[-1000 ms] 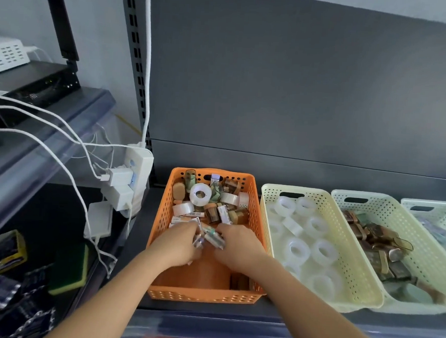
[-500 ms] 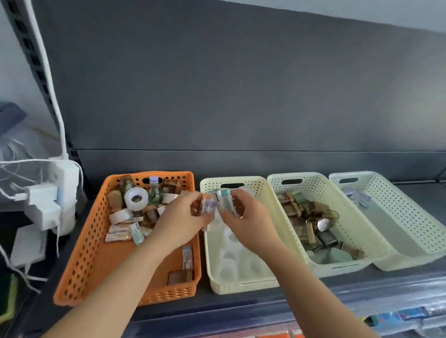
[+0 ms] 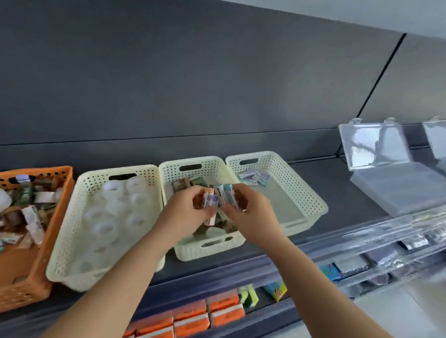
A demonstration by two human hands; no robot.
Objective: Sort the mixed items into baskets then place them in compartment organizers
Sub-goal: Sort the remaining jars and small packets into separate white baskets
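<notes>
My left hand (image 3: pixel 188 213) and my right hand (image 3: pixel 250 212) are together above the middle cream basket (image 3: pixel 212 246), each holding small packaged tubes (image 3: pixel 220 197) with teal and purple caps. That basket holds brownish items. To its right, the far cream basket (image 3: pixel 311 205) has a few small flat packets (image 3: pixel 255 176) at its back. A cream basket (image 3: pixel 66 237) on the left is filled with white tape rolls (image 3: pixel 113 188). At the far left stands the orange basket (image 3: pixel 26 287) of mixed items.
Clear plastic compartment organizers (image 3: pixel 398 184) with raised lids sit on the shelf at the right. A dark back panel rises behind the baskets. Below the shelf edge are orange boxes (image 3: pixel 194 321) and other packaged goods behind a clear rail.
Both hands lifted the tubes out of the orange basket and carried them rightward, past the tape basket to above the middle cream basket. My view swung right, revealing the organizers.
</notes>
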